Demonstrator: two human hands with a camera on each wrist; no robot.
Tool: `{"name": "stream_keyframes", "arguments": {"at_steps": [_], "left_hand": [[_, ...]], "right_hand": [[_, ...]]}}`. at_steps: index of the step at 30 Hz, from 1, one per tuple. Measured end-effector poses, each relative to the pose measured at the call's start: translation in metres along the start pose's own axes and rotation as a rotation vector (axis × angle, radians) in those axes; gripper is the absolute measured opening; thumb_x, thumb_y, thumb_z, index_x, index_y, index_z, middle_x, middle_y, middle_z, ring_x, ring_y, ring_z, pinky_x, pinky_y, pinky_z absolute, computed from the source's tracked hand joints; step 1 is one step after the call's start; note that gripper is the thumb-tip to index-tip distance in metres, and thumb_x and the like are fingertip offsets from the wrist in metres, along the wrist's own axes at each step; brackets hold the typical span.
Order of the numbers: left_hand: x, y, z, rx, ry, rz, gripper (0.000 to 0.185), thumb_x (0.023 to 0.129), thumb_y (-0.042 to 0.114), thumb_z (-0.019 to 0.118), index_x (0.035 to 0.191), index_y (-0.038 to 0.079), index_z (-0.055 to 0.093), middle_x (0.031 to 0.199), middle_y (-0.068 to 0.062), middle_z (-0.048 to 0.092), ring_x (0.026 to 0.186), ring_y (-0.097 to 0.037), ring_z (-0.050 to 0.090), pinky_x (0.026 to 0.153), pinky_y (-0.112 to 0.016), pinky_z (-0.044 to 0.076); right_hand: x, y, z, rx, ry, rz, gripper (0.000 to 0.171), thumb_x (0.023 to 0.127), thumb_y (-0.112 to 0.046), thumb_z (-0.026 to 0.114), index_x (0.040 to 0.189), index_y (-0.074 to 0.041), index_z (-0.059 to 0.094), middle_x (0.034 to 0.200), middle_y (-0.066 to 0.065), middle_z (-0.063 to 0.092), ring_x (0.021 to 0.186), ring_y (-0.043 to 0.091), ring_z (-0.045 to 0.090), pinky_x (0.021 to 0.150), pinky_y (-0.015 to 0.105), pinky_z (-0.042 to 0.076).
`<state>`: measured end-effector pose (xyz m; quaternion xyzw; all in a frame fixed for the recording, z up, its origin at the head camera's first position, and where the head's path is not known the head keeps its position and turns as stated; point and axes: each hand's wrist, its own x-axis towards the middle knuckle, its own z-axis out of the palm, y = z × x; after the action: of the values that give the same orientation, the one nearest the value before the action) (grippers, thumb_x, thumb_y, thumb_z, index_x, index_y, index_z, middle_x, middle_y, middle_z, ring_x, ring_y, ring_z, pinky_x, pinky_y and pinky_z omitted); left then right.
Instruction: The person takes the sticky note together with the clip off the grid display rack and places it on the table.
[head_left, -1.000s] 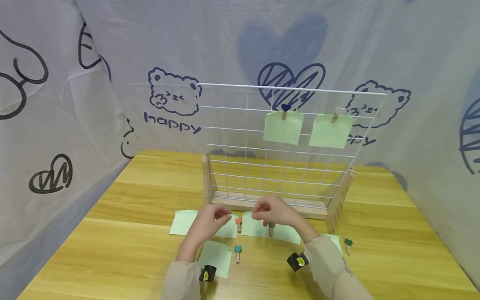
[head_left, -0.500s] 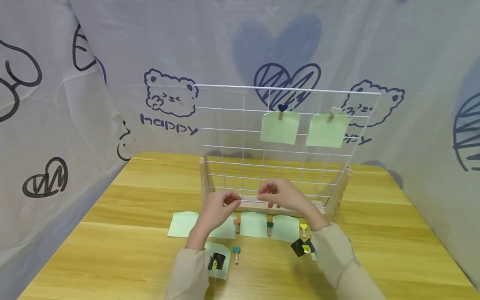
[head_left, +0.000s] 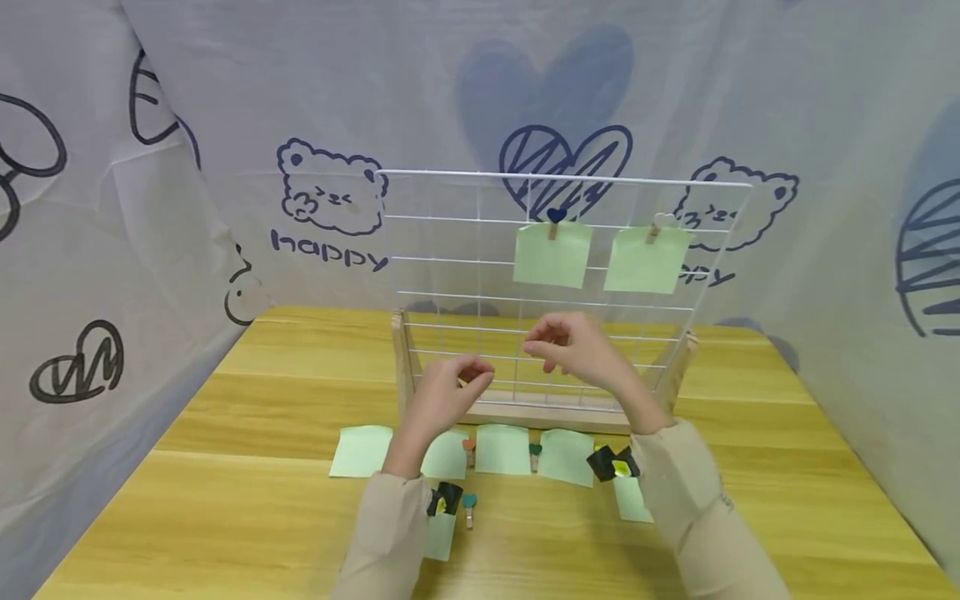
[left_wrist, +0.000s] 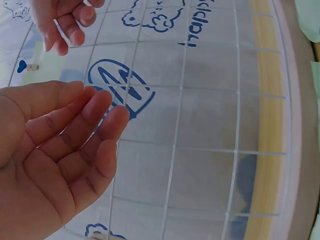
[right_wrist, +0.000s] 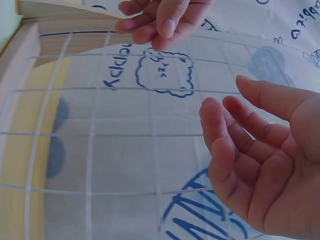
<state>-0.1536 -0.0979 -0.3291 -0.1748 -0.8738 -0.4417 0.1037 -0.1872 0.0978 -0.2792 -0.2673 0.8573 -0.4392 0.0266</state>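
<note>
In the head view my left hand [head_left: 447, 392] hovers before the lower part of a white wire grid [head_left: 480, 260]. Its fingers bend loosely, thumb tip near the index finger, and the left wrist view shows nothing held. Higher and to the right is my right hand [head_left: 581, 350], also in front of the grid. A gap shows between its thumb and relaxed fingers in the right wrist view, and it holds nothing. Two green paper notes, a left one [head_left: 552, 255] and a right one [head_left: 648, 260], hang from the grid by a blue heart clothespin [head_left: 556, 222] and a white heart clothespin [head_left: 657, 225].
The grid stands in a wooden base [head_left: 547, 415]. In front lie several green notes, including one at the far left [head_left: 362, 452], with an orange heart clothespin [head_left: 469, 452], a green one [head_left: 536, 456] and a teal one [head_left: 469, 510]. A printed curtain [head_left: 442, 92] hangs behind.
Both hands have risen from above the row of notes to in front of the grid, still holding nothing. The view has shifted slightly. Notes and clothespins stay where they were.
</note>
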Motion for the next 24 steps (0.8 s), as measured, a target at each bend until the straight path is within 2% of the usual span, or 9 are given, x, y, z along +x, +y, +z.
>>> {"name": "stream_keyframes", "arguments": {"at_steps": [16, 24], "left_hand": [[0.021, 0.021, -0.004, 0.022, 0.004, 0.075, 0.012, 0.087, 0.011, 0.057, 0.091, 0.004, 0.066, 0.082, -0.002, 0.064, 0.072, -0.013, 0.057, 0.065, -0.025, 0.048], [0.028, 0.032, -0.007, 0.028, 0.017, 0.114, 0.012, 0.087, 0.011, 0.058, 0.090, 0.003, 0.066, 0.083, -0.003, 0.065, 0.071, -0.013, 0.057, 0.061, -0.023, 0.047]], "right_hand": [[0.005, -0.027, -0.029, -0.085, 0.211, -0.043, 0.015, 0.086, -0.014, 0.060, 0.091, 0.000, 0.062, 0.076, 0.008, 0.061, 0.058, 0.022, 0.056, 0.049, 0.023, 0.045], [0.005, -0.036, -0.040, -0.110, 0.318, -0.093, 0.016, 0.086, -0.015, 0.060, 0.090, 0.001, 0.062, 0.079, 0.011, 0.061, 0.055, 0.019, 0.055, 0.045, 0.019, 0.042]]}}
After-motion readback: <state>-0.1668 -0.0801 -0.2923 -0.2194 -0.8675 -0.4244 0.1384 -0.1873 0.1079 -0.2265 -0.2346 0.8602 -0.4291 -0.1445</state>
